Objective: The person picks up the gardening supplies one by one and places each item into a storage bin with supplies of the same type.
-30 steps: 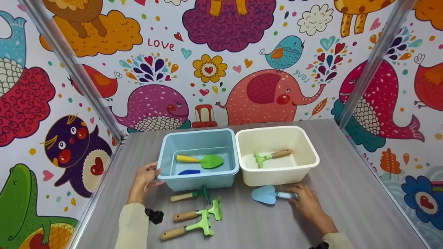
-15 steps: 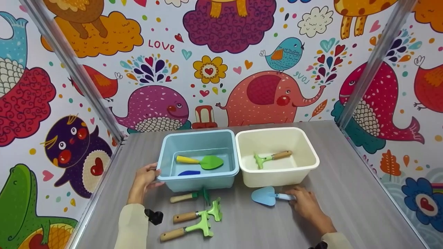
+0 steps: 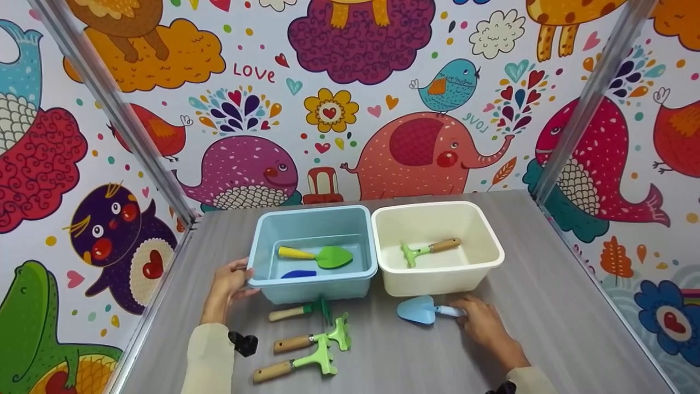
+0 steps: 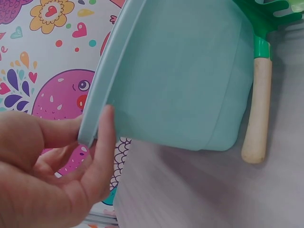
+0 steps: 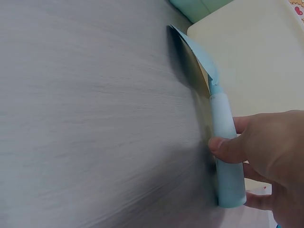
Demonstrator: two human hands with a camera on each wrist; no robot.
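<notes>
My left hand (image 3: 228, 284) pinches the near-left corner of the light blue bin (image 3: 317, 282), thumb on top and fingers under the rim in the left wrist view. Inside that bin lie a green trowel (image 3: 334, 256) with a yellow handle and a dark blue piece (image 3: 298, 273), partly hidden by the front wall. With thumb and fingers, my right hand (image 3: 485, 323) grips the pale handle of a light blue trowel (image 3: 418, 310), close in front of the cream bin (image 3: 437, 280). In the cream bin rests a light green hand rake (image 3: 418, 250) with a wooden handle.
On the grey table (image 3: 415, 364), in front of the blue bin, lie a dark green hand fork (image 3: 290, 313) and two light green rakes, a farther one (image 3: 295, 343) and a nearer one (image 3: 274, 370). Patterned wall panels and metal posts (image 3: 569, 131) enclose the table.
The right hand has shifted very slightly left on the blue trowel's handle. The left hand, both bins and the other tools stay in place.
</notes>
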